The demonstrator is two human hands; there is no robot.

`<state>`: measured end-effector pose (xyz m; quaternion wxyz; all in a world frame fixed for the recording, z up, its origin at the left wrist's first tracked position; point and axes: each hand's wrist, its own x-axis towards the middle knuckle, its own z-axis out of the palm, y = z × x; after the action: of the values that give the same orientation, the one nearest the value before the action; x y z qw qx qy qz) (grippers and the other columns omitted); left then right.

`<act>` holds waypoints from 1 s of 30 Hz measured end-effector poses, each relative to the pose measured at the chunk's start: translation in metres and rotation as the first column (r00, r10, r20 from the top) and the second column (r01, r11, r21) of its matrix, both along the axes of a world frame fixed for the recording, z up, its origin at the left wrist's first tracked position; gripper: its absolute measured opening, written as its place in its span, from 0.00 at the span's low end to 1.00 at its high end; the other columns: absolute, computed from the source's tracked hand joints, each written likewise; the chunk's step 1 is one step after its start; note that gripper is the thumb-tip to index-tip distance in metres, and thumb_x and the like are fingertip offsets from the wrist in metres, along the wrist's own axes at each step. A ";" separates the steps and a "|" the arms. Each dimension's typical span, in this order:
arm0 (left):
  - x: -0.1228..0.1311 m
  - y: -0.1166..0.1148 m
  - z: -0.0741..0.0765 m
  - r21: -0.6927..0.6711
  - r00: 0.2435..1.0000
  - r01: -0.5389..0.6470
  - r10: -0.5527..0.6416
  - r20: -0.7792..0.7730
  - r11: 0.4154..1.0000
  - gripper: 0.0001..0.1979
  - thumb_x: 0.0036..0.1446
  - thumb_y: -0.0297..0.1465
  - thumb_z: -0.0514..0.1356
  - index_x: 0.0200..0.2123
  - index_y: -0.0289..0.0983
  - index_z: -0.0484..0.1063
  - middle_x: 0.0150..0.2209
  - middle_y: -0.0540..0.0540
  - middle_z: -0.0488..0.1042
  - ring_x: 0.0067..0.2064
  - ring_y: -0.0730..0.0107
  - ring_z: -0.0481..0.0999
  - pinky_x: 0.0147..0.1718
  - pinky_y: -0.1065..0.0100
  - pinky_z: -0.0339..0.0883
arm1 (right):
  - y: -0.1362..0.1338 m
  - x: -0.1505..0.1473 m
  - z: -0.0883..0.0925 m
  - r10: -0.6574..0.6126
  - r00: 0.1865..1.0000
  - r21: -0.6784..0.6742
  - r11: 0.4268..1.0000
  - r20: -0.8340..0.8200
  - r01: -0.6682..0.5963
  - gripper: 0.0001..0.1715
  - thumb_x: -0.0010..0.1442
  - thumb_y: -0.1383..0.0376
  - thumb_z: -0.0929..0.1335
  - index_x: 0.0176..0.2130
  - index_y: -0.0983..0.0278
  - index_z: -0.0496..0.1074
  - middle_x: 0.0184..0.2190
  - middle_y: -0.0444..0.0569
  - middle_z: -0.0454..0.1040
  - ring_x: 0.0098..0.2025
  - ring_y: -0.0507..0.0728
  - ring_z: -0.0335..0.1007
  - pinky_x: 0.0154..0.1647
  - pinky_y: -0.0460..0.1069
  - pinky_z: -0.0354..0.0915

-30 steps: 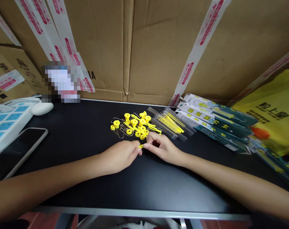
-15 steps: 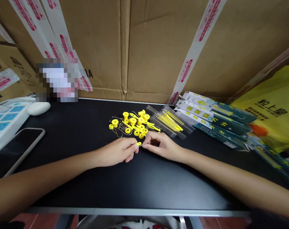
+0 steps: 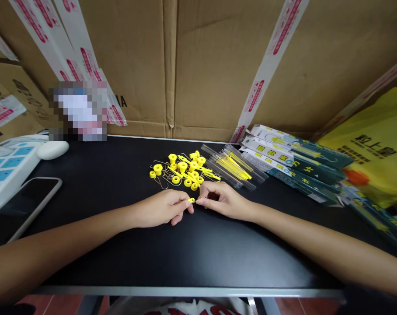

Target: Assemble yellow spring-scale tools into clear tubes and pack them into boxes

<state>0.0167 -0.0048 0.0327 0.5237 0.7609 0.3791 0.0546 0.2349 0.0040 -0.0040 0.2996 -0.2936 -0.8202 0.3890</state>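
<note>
Between thumb and fingers, my left hand (image 3: 167,207) pinches a small yellow plastic piece (image 3: 191,200) with a hole in its exposed end. My right hand (image 3: 223,200) is closed in a pinch on a thin metal wire hook (image 3: 200,199), whose tip is at the yellow piece; whether it passes through the hole I cannot tell. Just beyond both hands lies a pile of yellow plastic caps and rings (image 3: 182,167) mixed with wire hooks and springs. Clear plastic tubes (image 3: 221,173) and yellow strips (image 3: 233,166) lie to the right of the pile.
Printed narrow boxes (image 3: 293,164) are stacked at the right, beside a yellow bag (image 3: 375,144). On the left are a phone (image 3: 28,210), a white power strip (image 3: 11,164) and a white rounded object (image 3: 53,150). Large cardboard boxes (image 3: 218,65) stand along the black table's (image 3: 198,258) back edge.
The yellow piece and the wire hook have shifted slightly, and the hands sit a little closer together. Both pinches hold; the pile has not moved.
</note>
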 end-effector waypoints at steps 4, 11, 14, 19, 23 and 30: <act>0.002 -0.003 0.001 0.044 1.000 -0.023 0.024 -0.017 0.999 0.17 0.65 0.38 0.45 0.36 0.35 0.68 0.19 0.54 0.65 0.24 0.74 0.65 0.29 0.72 0.61 | -0.001 -0.001 0.000 -0.030 0.999 -0.015 0.999 -0.029 0.030 0.17 0.62 0.57 0.68 0.27 0.65 0.65 0.24 0.43 0.66 0.26 0.49 0.61 0.27 0.44 0.59; 0.003 -0.006 -0.008 0.096 0.997 -0.082 0.083 -0.005 0.992 0.16 0.65 0.36 0.45 0.36 0.35 0.69 0.19 0.54 0.64 0.24 0.74 0.65 0.27 0.72 0.59 | -0.002 -0.003 -0.004 -0.097 0.993 -0.094 0.991 -0.062 0.091 0.19 0.61 0.57 0.69 0.25 0.64 0.63 0.22 0.42 0.66 0.24 0.48 0.60 0.26 0.44 0.58; 0.004 -0.006 -0.009 0.093 0.996 -0.089 0.089 -0.004 0.992 0.16 0.65 0.35 0.44 0.37 0.34 0.69 0.19 0.54 0.64 0.23 0.74 0.64 0.25 0.72 0.58 | -0.002 -0.004 -0.005 -0.117 0.990 -0.104 0.989 -0.078 0.109 0.20 0.60 0.56 0.70 0.24 0.64 0.62 0.22 0.41 0.66 0.24 0.48 0.59 0.25 0.44 0.57; 0.006 -0.008 -0.007 0.113 0.995 -0.093 0.096 -0.015 0.989 0.16 0.65 0.34 0.44 0.38 0.34 0.69 0.18 0.55 0.64 0.22 0.74 0.64 0.26 0.72 0.58 | -0.002 -0.006 -0.004 -0.128 0.985 -0.154 0.982 -0.114 0.110 0.21 0.56 0.54 0.72 0.25 0.64 0.62 0.21 0.40 0.65 0.23 0.48 0.58 0.23 0.44 0.56; 0.007 -0.009 -0.007 0.147 0.995 -0.094 0.099 -0.027 0.985 0.16 0.65 0.33 0.43 0.37 0.34 0.69 0.18 0.54 0.65 0.22 0.74 0.65 0.27 0.72 0.59 | -0.003 -0.007 -0.006 -0.137 0.983 -0.180 0.977 -0.124 0.113 0.20 0.56 0.55 0.72 0.26 0.64 0.63 0.20 0.40 0.65 0.22 0.48 0.57 0.23 0.44 0.56; 0.008 -0.008 -0.009 0.187 0.995 -0.089 0.093 -0.018 0.978 0.15 0.65 0.32 0.43 0.36 0.35 0.68 0.19 0.54 0.66 0.23 0.74 0.66 0.28 0.72 0.60 | -0.004 -0.010 -0.006 -0.181 0.976 -0.192 0.969 -0.121 0.156 0.20 0.56 0.55 0.73 0.25 0.64 0.63 0.20 0.41 0.66 0.22 0.48 0.59 0.24 0.45 0.56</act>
<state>0.0248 -0.0128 0.0232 0.4422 0.7891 0.4136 0.1037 0.2249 -0.0003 -0.0097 0.3595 -0.3608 -0.7308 0.4545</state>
